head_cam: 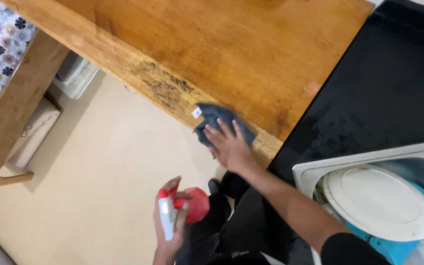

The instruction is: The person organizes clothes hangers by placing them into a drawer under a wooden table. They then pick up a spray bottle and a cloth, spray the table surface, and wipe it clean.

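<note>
My right hand (230, 145) presses a dark grey cloth (218, 119) flat against the edge of a wooden table top (212, 44), fingers spread over the cloth. The cloth has a small white tag at its left corner. Dark stains run along the table's edge just left of the cloth. My left hand (169, 230) is lower down, near my body, gripping a spray bottle (185, 208) with a red body and a white-and-red trigger head.
A black surface (393, 83) adjoins the table on the right. On it stands a white tray (315, 169) holding a white plate (379, 201) and a blue container. A wooden shelf with a cushion and floral fabric is at left above the beige floor (104, 172).
</note>
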